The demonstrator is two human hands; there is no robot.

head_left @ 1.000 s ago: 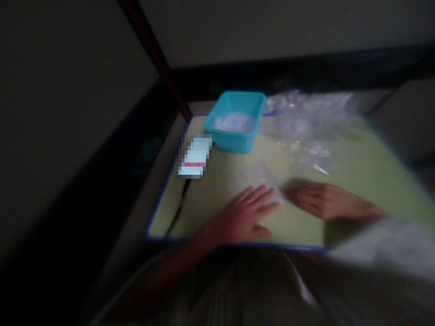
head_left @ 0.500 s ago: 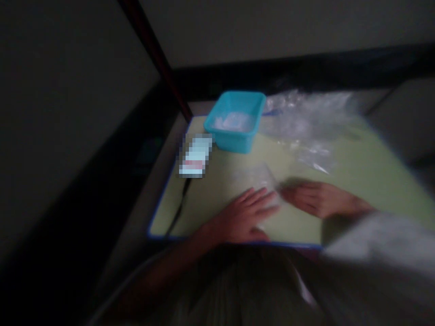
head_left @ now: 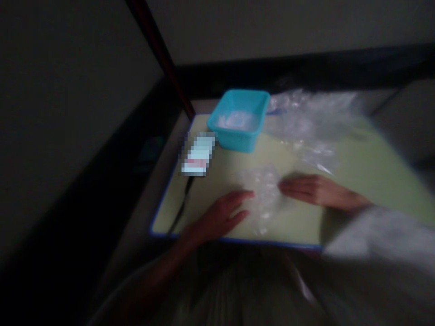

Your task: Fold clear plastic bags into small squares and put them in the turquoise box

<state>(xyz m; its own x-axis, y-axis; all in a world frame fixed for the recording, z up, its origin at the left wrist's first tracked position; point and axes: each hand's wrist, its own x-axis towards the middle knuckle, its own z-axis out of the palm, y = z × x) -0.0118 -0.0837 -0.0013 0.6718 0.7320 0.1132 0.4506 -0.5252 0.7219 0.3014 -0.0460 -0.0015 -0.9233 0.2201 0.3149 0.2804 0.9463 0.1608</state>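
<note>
Two open hands flank a small clear bag on the green table.

Nearest, the left hand (head_left: 220, 216) lies palm down on the green table (head_left: 367, 172), fingertips at the left edge of a small crumpled clear bag (head_left: 264, 194). The right hand (head_left: 311, 190) lies just as flat opposite, fingertips at the bag's right edge. Neither hand is closed on anything, and the bag rests on the tabletop between them, near the front rim. Blur hides whether it is filled or sealed, so the handling looks partway at most. Farther back sit a pixelated flat device (head_left: 198, 154) with a dark cable (head_left: 180, 208), then a teal tub (head_left: 238, 138) holding pale stuff, and beside it a heap of clear plastic (head_left: 316, 122).
</note>
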